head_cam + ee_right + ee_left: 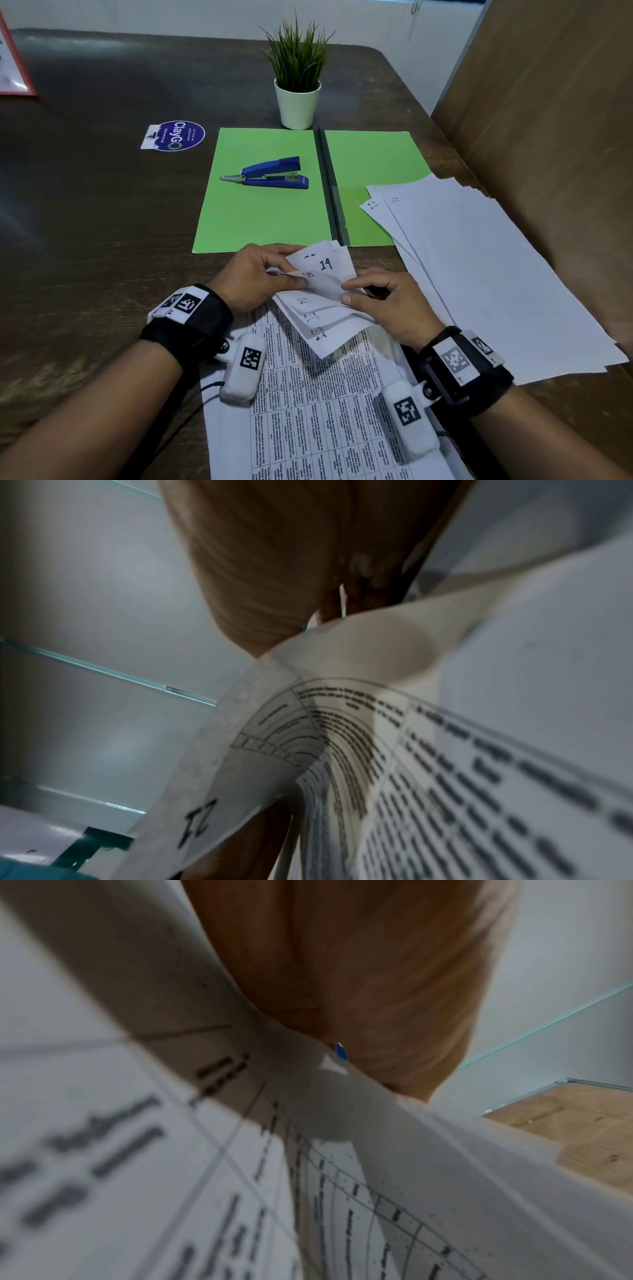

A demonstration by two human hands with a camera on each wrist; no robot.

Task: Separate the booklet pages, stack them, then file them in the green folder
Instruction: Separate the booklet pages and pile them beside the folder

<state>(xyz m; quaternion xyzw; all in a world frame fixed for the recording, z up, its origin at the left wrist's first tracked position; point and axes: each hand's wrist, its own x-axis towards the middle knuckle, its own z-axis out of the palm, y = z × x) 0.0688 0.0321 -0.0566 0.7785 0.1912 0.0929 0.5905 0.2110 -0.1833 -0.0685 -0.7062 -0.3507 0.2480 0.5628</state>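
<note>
Desk (102, 205): dark wood surface carrying everything below.
Separated pages (496, 274): loose white sheets fanned at the right of the desk, overlapping the right leaf of the folder; not squared into a stack.
Green folder (370, 161): lies open and flat beyond the hands, dark spine between its leaves. No page is filed in it.
Booklet (318, 394): printed table pages at the near edge under both wrists, numbered corners lifted and fanned between the hands.
Left hand (253, 281): grip closed, thumb and fingers pinching the raised page corners.
Right hand (387, 305): grip closed, fingertips pinching the opposite side of the same corners.
Progress: separation judged partly done; several pages remain joined. Stacking and filing are not begun.
Stapler (270, 173): blue, resting on the left leaf of the folder; judged an obstruction to closing it.
Potted plant (298, 99): white pot just behind the folder.
Sticker (178, 135): round blue label left of the folder.
</note>
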